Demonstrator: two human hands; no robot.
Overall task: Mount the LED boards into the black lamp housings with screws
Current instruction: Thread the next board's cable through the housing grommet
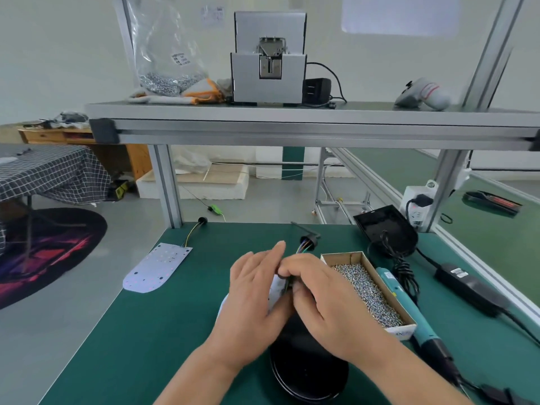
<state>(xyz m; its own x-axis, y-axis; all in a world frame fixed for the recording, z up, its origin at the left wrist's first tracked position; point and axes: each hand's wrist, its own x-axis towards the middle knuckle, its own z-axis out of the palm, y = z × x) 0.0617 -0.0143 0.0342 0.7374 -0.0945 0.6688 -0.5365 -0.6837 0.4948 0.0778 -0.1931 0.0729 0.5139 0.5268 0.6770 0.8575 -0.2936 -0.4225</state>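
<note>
Hands meet just left of the cardboard screw box (388, 290), which is full of small silver screws (368, 293). The left hand (251, 290) has its fingers straight and close together, and it rests flat on the white LED board (277, 289). The right hand (324, 293) has its fingers curled, and they pinch a black cable part (285, 277) at the top edge of this board. Coloured wires go from there up to a black connector (309, 239), behind the box's far-left corner. Under the board and both hands lies a black lamp housing (309, 372), left of the box and nearer to the person; most of it is hidden by the wrists.

A second LED board (157, 267) lies flat, well apart to the left of the box, with its own wires. A second lamp housing (385, 229) lies behind the box, tilted. A teal electric screwdriver (409, 311) lies just beside the box's right wall, and a black power adapter (470, 287) is further right.
</note>
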